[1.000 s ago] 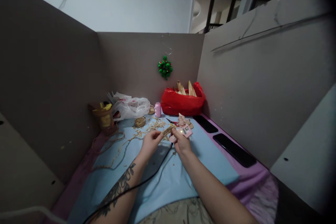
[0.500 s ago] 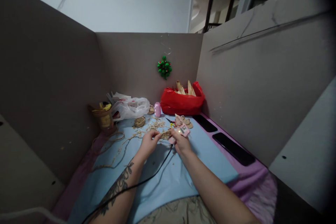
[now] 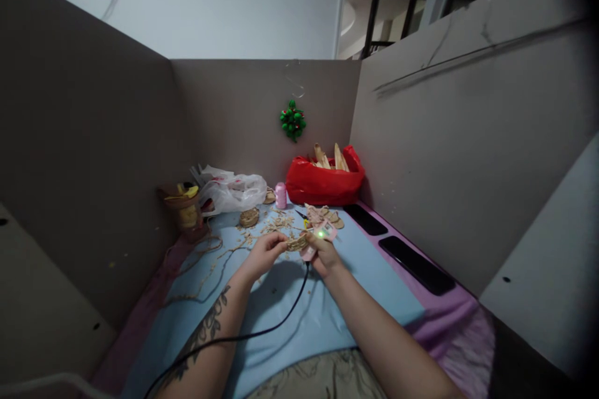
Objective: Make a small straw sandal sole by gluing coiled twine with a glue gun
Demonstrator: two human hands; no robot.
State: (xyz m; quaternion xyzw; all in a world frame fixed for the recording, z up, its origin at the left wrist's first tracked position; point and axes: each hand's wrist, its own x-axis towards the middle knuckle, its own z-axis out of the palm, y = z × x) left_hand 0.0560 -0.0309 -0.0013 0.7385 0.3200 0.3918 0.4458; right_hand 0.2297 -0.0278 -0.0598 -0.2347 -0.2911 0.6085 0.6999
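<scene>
Straw piece point(image 3: 296, 242) pinched by left hand point(image 3: 262, 254), steadied at 9 o'clock of pink corded tool point(image 3: 322, 235) clasped in right hand point(image 3: 324, 255), seemingly so tip meets it

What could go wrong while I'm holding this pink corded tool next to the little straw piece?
The pink tool in the right hand shows a lit green light; if its tip is hot, the left hand pinching the straw piece beside it could get burned. The black cord loops across the blue mat and may snag.
</scene>
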